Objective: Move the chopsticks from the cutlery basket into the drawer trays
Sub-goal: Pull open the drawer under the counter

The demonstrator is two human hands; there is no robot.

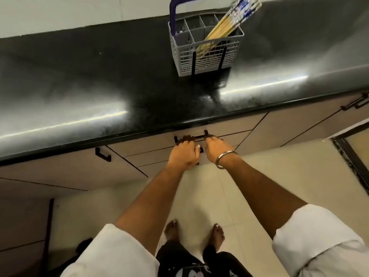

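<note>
Under the edge of the glossy black stone surface [83,92], both my hands are on the slim black bar handle [199,137] of the beige top drawer [229,134]: left hand [184,150] curled over it, right hand [214,147] gripping its right end. The drawer looks closed. The yellow chopsticks with blue-white patterned tops [225,27] lean in the right compartment of the grey plastic cutlery basket with a blue handle [205,56], on the surface.

I see the counter [99,80] open on every side of the cutlery basket [207,54], whose blue handle [173,16] arches over its left half while the chopsticks [225,27] lean out top-right, and both hands crowd the closed drawer's black handle [199,137] under the counter lip.
</note>
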